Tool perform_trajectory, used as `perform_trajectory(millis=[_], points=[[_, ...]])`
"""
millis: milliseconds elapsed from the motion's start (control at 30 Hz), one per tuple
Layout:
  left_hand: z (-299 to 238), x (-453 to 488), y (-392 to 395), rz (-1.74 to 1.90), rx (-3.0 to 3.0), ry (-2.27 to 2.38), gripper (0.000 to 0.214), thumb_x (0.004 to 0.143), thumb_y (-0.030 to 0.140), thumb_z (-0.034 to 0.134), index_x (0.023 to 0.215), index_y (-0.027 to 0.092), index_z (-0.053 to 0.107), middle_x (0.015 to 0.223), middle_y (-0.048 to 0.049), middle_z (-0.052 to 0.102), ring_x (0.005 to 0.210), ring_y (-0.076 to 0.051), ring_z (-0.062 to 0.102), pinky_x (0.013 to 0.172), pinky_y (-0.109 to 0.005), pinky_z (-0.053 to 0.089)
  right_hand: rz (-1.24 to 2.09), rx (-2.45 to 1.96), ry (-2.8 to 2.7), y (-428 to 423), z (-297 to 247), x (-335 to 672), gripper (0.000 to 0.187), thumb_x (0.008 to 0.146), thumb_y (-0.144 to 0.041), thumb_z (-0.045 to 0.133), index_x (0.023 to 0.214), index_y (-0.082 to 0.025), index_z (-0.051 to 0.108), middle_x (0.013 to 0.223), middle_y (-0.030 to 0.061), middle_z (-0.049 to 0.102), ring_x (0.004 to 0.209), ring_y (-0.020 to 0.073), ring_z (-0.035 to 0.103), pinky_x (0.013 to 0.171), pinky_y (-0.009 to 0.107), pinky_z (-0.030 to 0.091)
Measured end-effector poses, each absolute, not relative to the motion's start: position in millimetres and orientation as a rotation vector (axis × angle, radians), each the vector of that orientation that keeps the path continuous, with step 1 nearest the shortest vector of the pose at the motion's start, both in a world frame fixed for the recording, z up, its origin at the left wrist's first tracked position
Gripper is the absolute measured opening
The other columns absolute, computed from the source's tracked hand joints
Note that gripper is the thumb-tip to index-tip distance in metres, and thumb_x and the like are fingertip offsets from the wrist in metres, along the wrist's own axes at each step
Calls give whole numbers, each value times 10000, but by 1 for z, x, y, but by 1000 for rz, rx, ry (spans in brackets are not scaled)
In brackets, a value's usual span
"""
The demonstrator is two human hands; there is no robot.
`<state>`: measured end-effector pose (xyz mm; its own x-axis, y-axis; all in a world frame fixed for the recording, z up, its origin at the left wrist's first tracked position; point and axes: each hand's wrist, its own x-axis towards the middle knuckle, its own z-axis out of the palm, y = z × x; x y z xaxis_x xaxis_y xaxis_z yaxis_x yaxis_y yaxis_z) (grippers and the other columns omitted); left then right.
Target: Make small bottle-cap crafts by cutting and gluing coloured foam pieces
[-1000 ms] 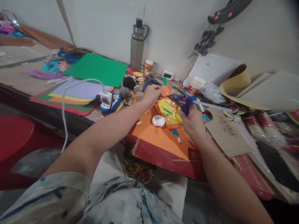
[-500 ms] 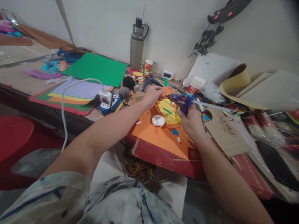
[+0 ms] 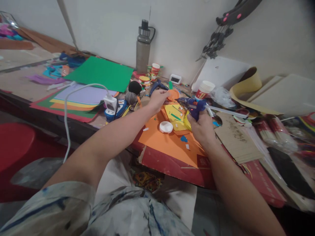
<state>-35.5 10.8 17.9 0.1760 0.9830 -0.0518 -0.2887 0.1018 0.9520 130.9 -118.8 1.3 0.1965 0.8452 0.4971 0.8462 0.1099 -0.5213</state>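
My left hand (image 3: 158, 99) pinches a round orange piece (image 3: 173, 95) with a green strip (image 3: 170, 85) standing up behind its rim. In my right hand (image 3: 202, 126) is a blue glue gun (image 3: 195, 106), its nozzle pointing left near the orange piece; a long pale glue stick (image 3: 226, 110) sticks out of its back. Below the hands, a yellow sheet (image 3: 178, 118) bears green and white scraps. A white round lid (image 3: 166, 127) and a blue paper scrap (image 3: 184, 139) rest on the orange paper (image 3: 169, 144).
A grey bottle (image 3: 143, 49) stands against the wall beside small decorated cups. Stacked paper cups (image 3: 205, 89) are behind the glue gun. To the left are green paper (image 3: 100, 72), a blue power strip (image 3: 116, 109) and a white cable (image 3: 66, 124). Cardboard (image 3: 238, 137) lies right.
The orange piece and my left hand have shifted slightly left, and the gap between the piece and the glue gun's nozzle has widened. Both hands keep their hold.
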Motion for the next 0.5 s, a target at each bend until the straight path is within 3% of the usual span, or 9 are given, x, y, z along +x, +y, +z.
perform_trajectory(millis=[133, 500], points=[[19, -36, 7, 1159, 1076, 926, 288, 940, 36, 635, 682, 156, 595, 632, 41, 580, 541, -45, 554, 589, -194, 482, 36, -1721, -1628, -119, 3, 128, 412, 888, -398, 574, 1236, -194, 653, 1045, 183, 737, 1007, 392, 707, 994, 591, 546], [20, -35, 8, 1190, 1151, 940, 282, 940, 34, 647, 686, 152, 615, 669, 41, 585, 569, -41, 562, 573, -183, 485, 6, -1764, -1663, -121, 6, 126, 423, 890, -412, 585, 1224, -168, 674, 1032, 197, 750, 973, 395, 711, 929, 557, 557]])
